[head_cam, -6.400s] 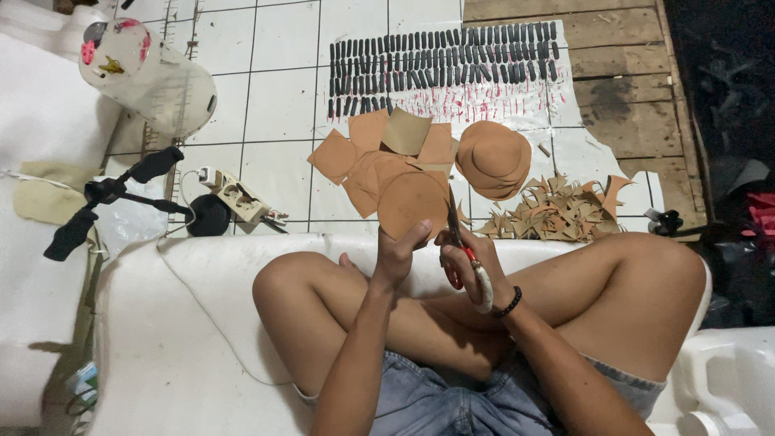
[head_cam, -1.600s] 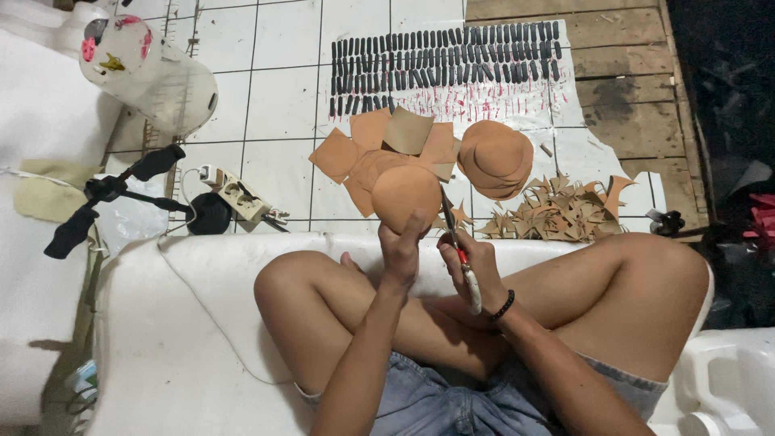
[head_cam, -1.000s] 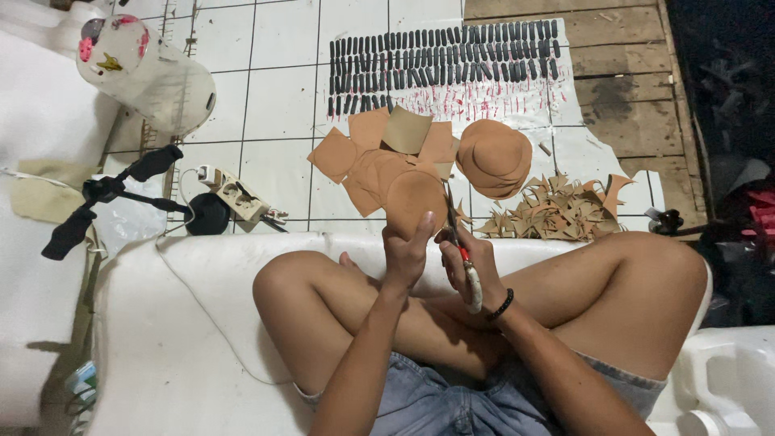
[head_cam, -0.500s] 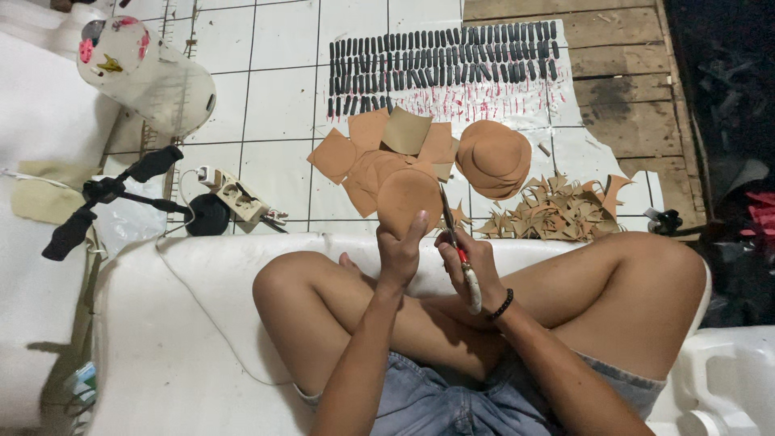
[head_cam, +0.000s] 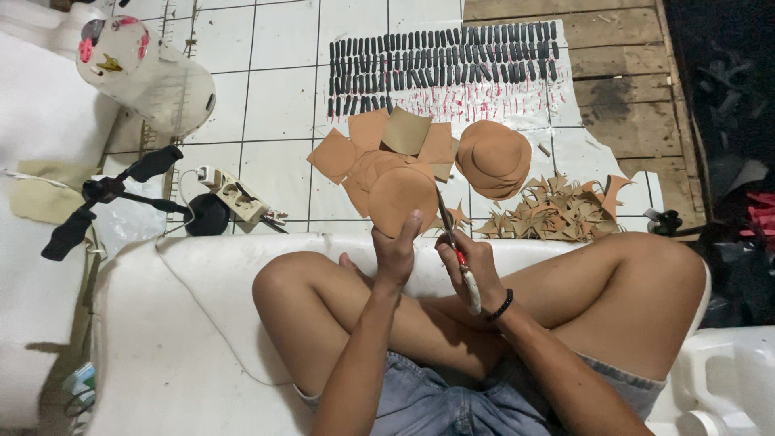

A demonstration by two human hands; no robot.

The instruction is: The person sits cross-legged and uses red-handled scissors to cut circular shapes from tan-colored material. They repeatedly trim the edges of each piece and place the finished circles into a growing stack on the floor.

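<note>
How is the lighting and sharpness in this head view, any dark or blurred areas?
Head view: bright, even light on the white tiles; right edge falls into deep shadow; left hand, right hand and tan round piece reasonably sharp; slight wide-angle bending at the borders.

Person sits cross-legged on cushion (head_cam: 186,323) | left hand (head_cam: 395,250) holds leather disc (head_cam: 401,196) up, scissors (head_cam: 456,250) in right hand (head_cam: 476,266) just right of it | behind disc: cut leather squares (head_cam: 363,145) on tiled floor (head_cam: 274,97) | stacked discs (head_cam: 493,157) right of squares | offcut pile (head_cam: 561,211) further right | rows of small strips (head_cam: 440,60) beyond | power strip (head_cam: 236,196) and tripod (head_cam: 105,194) at left
</note>
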